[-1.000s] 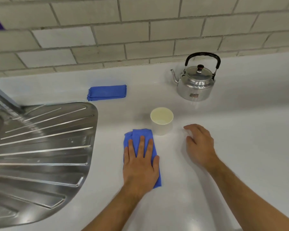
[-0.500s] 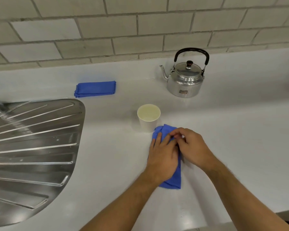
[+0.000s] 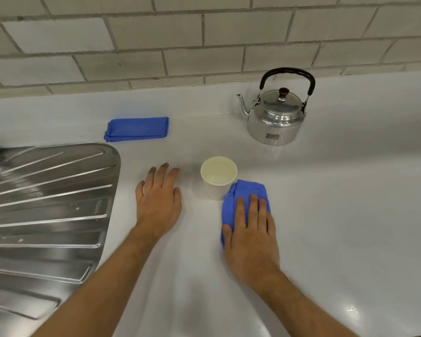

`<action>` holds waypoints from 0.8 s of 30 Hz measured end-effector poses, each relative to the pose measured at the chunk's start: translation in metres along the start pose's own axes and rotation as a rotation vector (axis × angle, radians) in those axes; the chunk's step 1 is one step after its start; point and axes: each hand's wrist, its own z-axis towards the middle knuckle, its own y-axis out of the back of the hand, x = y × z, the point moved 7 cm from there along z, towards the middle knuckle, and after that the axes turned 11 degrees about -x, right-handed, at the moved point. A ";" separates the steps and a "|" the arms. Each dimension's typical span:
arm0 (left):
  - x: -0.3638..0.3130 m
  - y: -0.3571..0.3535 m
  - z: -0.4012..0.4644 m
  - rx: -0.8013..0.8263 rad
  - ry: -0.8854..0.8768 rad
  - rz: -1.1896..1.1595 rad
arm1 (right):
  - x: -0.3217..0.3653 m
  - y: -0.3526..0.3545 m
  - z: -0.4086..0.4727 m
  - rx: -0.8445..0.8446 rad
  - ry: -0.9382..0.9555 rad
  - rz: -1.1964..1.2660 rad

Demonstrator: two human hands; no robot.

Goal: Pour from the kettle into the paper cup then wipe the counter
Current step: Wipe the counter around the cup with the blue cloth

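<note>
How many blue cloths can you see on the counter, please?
2: a folded blue cloth lies near the tiled wall, above the drainboard; another blue cloth sits under the right hand, beside the paper cup.

— What sort of place is this?
— A kitchen. A white counter [image 3: 326,215] runs under a wall of pale brick-pattern tiles [image 3: 156,32].
— Anything else?
— A ribbed stainless-steel sink drainboard [image 3: 46,203] is set into it, and a metal stovetop kettle [image 3: 276,117], a paper cup [image 3: 218,178] and folded blue cloth [image 3: 137,129] sit out.

Bright even overhead light; glare on counter [image 3: 350,308]; left hand [image 3: 159,205] motion-blurred; edges bowed.
</note>
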 end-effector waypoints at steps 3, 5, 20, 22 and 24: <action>0.017 -0.020 0.016 0.122 0.009 0.077 | -0.032 -0.009 0.034 0.011 0.043 -0.005; 0.026 -0.032 0.017 0.181 0.017 0.127 | -0.055 -0.012 0.068 -0.004 0.059 -0.026; 0.027 -0.037 0.016 0.153 0.026 0.153 | -0.002 -0.040 0.220 0.193 0.783 0.114; 0.027 -0.035 0.015 0.140 0.029 0.150 | 0.001 -0.044 0.250 0.088 0.677 0.071; 0.027 -0.034 0.015 0.126 0.029 0.156 | 0.008 -0.052 0.274 0.021 0.464 0.021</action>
